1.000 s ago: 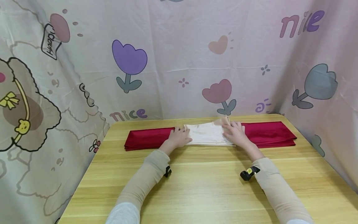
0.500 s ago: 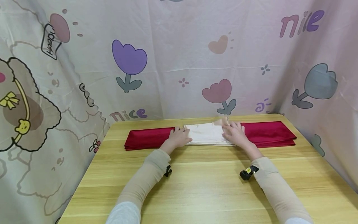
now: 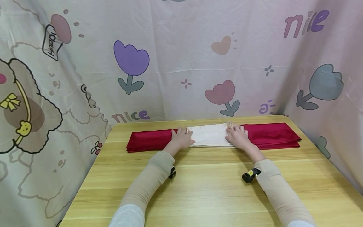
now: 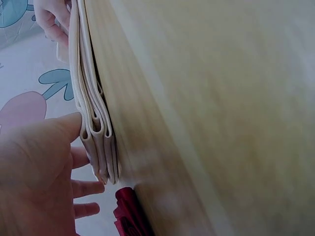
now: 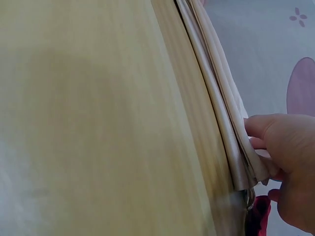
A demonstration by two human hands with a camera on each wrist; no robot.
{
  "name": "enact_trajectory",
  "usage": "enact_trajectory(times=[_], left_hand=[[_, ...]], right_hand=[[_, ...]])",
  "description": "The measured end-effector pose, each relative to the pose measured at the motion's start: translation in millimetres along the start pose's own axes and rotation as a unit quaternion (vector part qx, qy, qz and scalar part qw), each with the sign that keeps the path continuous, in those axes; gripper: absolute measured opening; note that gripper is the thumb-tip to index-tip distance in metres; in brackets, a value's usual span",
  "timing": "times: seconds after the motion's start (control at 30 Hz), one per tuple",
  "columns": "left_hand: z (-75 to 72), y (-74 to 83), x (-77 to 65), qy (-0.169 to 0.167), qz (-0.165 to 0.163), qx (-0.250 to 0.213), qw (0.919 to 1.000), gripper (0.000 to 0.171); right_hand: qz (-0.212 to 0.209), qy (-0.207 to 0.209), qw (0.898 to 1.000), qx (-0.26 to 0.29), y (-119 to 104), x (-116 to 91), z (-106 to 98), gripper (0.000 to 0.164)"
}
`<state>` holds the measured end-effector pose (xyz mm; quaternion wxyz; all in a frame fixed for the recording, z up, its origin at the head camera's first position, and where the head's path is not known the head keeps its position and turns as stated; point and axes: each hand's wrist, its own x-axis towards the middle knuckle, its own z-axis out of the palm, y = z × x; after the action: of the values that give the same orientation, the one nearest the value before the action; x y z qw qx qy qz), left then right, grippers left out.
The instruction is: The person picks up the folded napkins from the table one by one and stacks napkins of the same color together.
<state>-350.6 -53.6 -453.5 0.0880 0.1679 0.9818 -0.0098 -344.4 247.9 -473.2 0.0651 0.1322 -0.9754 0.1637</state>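
A folded cream-white cloth (image 3: 210, 135) lies between two stretches of folded red cloth, left (image 3: 151, 140) and right (image 3: 272, 135). My left hand (image 3: 181, 138) rests at its left end; in the left wrist view the thumb (image 4: 66, 127) touches the stacked folds (image 4: 98, 132), with the other fingers extended past the end. My right hand (image 3: 239, 137) is at the right end. In the right wrist view its thumb (image 5: 258, 125) and curled fingers pinch the end of the layers (image 5: 236, 142). A small rolled bit of fabric stands up at the far right corner.
The wooden table (image 3: 204, 186) stretches toward me in front of the cloths. A printed curtain (image 3: 175, 60) hangs behind the table and along both sides. Each wrist carries a small black camera, such as the right one (image 3: 249, 176).
The raised fabric at the white cloth's far right corner has come down lower and its far edge lies straighter. My right hand has shifted slightly left; the left hand has barely moved.
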Motion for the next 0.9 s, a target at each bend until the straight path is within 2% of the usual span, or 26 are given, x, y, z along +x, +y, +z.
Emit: enact_trajectory(times=[0.2,0.43,0.67,0.9], left_hand=[[-0.6,2.5,-0.1,-0.003,-0.003,0.011,0.9999,0.065],[-1.8,0.7,-2.3,-0.013,0.0,0.002,0.9999,0.069],[-0.7,-3.1,-3.3,-0.016,0.002,0.004,0.9999,0.076],[3.0,-4.4,-0.9,-0.023,-0.012,0.002,0.9997,0.082]], right_hand=[[0.0,-0.011,1.0,-0.016,1.0,-1.4,1.3,0.047],[-0.002,-0.014,1.0,-0.028,0.2,-5.2,0.7,0.049],[0.018,-0.04,0.998,-0.039,-0.7,-8.5,-0.1,0.059],[0.03,-0.062,0.996,-0.059,-1.7,-8.4,-1.5,0.07]])
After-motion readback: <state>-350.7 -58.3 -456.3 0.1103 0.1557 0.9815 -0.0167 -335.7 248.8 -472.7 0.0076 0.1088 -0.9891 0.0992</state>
